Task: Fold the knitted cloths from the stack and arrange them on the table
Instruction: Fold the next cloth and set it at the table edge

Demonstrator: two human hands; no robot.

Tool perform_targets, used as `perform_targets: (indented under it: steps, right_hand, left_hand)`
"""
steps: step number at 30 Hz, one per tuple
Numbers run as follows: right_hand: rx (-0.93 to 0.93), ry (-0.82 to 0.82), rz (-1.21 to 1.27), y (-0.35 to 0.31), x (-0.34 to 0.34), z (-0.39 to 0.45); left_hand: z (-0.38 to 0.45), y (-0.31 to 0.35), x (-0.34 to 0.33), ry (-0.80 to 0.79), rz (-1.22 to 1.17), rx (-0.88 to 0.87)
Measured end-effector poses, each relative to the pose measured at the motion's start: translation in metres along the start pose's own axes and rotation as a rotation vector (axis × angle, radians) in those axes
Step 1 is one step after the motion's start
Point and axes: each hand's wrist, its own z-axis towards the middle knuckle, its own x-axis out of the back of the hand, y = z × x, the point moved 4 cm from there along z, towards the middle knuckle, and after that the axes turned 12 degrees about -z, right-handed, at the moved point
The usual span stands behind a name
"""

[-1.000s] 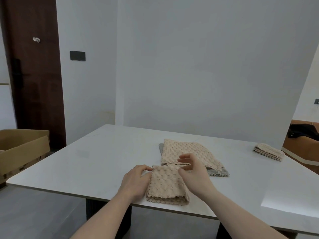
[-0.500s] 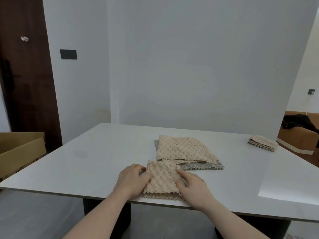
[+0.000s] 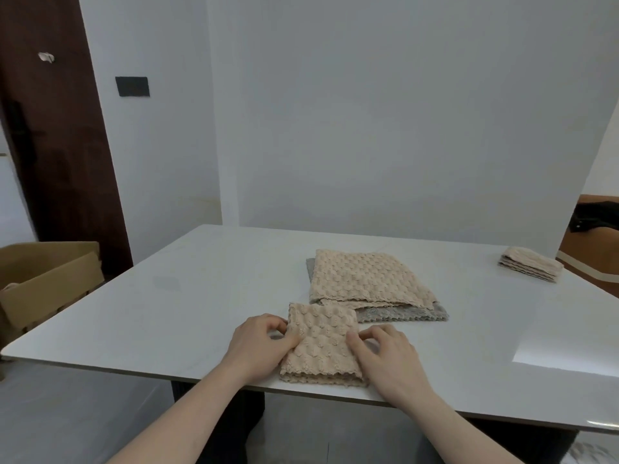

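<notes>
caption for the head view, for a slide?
Both hands, left hand and right hand, press a folded beige cloth at the table edge.

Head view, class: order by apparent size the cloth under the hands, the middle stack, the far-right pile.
1. Middle stack.
2. Cloth under the hands, though nearness enlarges it.
3. Far-right pile, though distance shrinks it.

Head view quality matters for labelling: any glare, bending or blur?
Head view: a bright glare patch on the table at right; wide-angle bending tilts the door at left; soft, even light; the folded cloth reads fairly sharp.
</notes>
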Motion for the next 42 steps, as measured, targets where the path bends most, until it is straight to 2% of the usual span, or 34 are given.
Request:
perform_targets:
  steps: [8, 12, 16, 20, 23, 26, 32, 38, 42]
  right_hand:
    - [0.035, 0.056, 0.001, 0.006, -0.005, 0.005]
    - [0.014, 0.030, 0.011, 0.005, -0.004, 0.005]
    - [-0.093, -0.058, 0.084, 0.001, 0.002, 0.007]
    - [-0.307, -0.314, 0.340, -0.023, 0.027, 0.011]
    - [-0.460, -0.466, 0.537, -0.061, 0.067, 0.012]
    - [-0.513, -0.486, 0.586, -0.097, 0.111, 0.010]
    - [-0.583, -0.523, 0.754, -0.157, 0.167, 0.020]
    - [-0.589, -0.538, 0.808, -0.184, 0.177, 0.059]
    - [-0.522, -0.572, 0.786, -0.198, 0.168, 0.096]
  left_hand:
    - [0.000, 0.001, -0.005, 0.001, 0.105, -0.121]
    - [-0.001, 0.004, -0.007, -0.078, 0.152, -0.104]
    - [0.003, 0.006, -0.001, -0.186, 0.097, 0.055]
    - [0.000, 0.040, 0.012, -0.306, -0.190, 0.377]
    - [-0.004, 0.082, 0.041, -0.221, -0.326, 0.543]
    - [-0.012, 0.116, 0.078, -0.176, -0.418, 0.616]
    - [-0.001, 0.162, 0.141, -0.172, -0.441, 0.598]
    - [0.038, 0.172, 0.173, -0.117, -0.316, 0.554]
    - [0.064, 0.165, 0.195, -0.066, -0.259, 0.561]
